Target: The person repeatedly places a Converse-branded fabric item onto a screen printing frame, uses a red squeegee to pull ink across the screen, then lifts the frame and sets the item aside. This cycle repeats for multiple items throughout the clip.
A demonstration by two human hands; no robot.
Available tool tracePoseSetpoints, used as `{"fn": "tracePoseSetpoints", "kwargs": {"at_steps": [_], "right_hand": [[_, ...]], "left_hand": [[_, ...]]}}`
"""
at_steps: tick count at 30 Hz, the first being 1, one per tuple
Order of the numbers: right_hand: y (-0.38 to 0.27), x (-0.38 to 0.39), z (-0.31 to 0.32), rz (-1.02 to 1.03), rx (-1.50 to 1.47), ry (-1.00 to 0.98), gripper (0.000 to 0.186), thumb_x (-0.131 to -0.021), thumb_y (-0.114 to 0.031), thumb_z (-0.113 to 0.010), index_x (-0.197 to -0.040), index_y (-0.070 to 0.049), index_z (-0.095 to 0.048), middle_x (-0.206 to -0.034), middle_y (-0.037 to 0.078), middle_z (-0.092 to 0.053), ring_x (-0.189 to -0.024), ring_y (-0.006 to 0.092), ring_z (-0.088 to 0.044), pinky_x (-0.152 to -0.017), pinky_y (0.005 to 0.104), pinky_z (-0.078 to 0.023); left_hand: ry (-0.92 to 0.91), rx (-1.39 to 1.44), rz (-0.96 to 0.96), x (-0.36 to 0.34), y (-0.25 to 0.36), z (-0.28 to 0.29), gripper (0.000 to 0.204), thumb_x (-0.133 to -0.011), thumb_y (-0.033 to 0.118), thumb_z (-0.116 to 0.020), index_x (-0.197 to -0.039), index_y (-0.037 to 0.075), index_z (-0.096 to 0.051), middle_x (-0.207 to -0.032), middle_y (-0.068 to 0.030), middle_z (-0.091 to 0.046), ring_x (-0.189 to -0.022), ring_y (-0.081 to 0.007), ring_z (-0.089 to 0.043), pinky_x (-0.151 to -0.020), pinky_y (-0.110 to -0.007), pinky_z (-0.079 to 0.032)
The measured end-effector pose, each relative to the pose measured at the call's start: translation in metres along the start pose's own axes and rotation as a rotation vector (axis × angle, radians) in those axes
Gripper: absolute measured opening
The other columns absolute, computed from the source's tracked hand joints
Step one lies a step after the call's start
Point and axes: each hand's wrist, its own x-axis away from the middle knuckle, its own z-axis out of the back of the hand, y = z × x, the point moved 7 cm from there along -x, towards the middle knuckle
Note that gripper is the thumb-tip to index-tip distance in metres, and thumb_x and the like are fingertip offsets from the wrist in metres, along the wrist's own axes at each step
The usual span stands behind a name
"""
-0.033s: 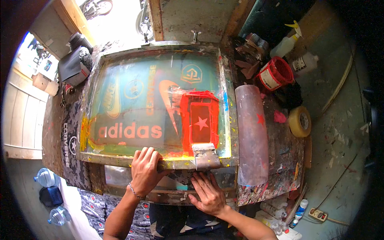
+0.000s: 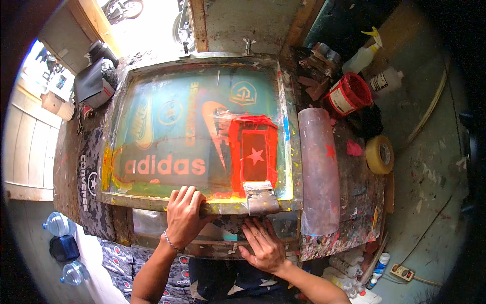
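A screen printing frame (image 2: 152, 202) lies tilted up a little at its near edge, hinged at the far side. Its greenish mesh (image 2: 147, 126) carries several stencil designs. Thick red ink (image 2: 235, 152) surrounds a small rectangle with a star at the mesh's right. My left hand (image 2: 185, 215) is closed over the frame's near bar. My right hand (image 2: 264, 245) lies with fingers stretched beneath that bar, touching dark patterned fabric (image 2: 233, 224); its fingertips are partly hidden under the frame. A squeegee (image 2: 260, 198) leans on the bar beside the red ink.
Right of the frame lie a translucent sheet (image 2: 318, 172) with a faint red star, a tape roll (image 2: 379, 154) and a red ink tub (image 2: 348, 95). A spray bottle (image 2: 362, 57) stands behind. Printed camouflage fabric (image 2: 96, 187) lies at left; water bottles (image 2: 58, 224) are below.
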Motion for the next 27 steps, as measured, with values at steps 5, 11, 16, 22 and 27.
{"fn": "tracePoseSetpoints", "kwargs": {"at_steps": [5,11,16,22,27], "right_hand": [[0.001,-0.005,0.002,0.000,-0.049,0.047,0.053,-0.089,-0.026,-0.072,-0.131,0.004,-0.063,-0.140,0.022,-0.061,-0.132,0.0391,-0.057,-0.114,0.0558,-0.039],[-0.019,-0.017,0.062,0.164,0.005,0.291,0.045,-0.087,-0.018,-0.073,-0.126,0.003,-0.064,-0.127,0.020,-0.066,-0.119,0.0396,-0.061,-0.102,0.0494,-0.050],[0.005,-0.070,0.081,0.042,0.229,0.050,0.048,-0.087,-0.016,-0.071,-0.130,0.001,-0.060,-0.128,0.019,-0.062,-0.122,0.0340,-0.058,-0.105,0.0491,-0.045],[0.025,-0.120,0.087,0.107,0.296,-0.078,0.045,-0.081,-0.001,-0.067,-0.124,0.002,-0.054,-0.110,0.018,-0.062,-0.108,0.0363,-0.061,-0.097,0.0463,-0.049],[0.064,-0.187,0.092,0.175,0.234,-0.211,0.034,-0.076,0.007,-0.056,-0.110,0.003,-0.055,-0.107,0.023,-0.060,-0.105,0.0414,-0.058,-0.096,0.0503,-0.048]], "left_hand": [[0.009,-0.017,-0.013,-0.003,-0.003,-0.001,0.056,-0.056,0.035,-0.094,-0.089,0.008,-0.057,-0.091,-0.0086,-0.055,-0.091,-0.0306,-0.055,-0.082,-0.041,-0.043],[0.000,-0.035,-0.008,-0.002,-0.005,-0.003,0.055,-0.059,0.039,-0.092,-0.090,0.009,-0.057,-0.092,-0.0089,-0.056,-0.091,-0.0310,-0.056,-0.082,-0.041,-0.043],[0.020,-0.030,-0.013,-0.002,-0.006,-0.003,0.055,-0.060,0.040,-0.091,-0.090,0.010,-0.057,-0.092,-0.0082,-0.057,-0.091,-0.0299,-0.056,-0.082,-0.041,-0.043],[0.019,-0.039,-0.035,0.000,-0.006,-0.003,0.051,-0.065,0.042,-0.088,-0.092,0.010,-0.058,-0.092,-0.0068,-0.056,-0.094,-0.0275,-0.056,-0.083,-0.040,-0.043],[0.023,-0.038,-0.038,-0.001,-0.007,-0.002,0.052,-0.065,0.043,-0.088,-0.092,0.010,-0.058,-0.093,-0.0070,-0.056,-0.095,-0.0277,-0.057,-0.083,-0.040,-0.044]]}}
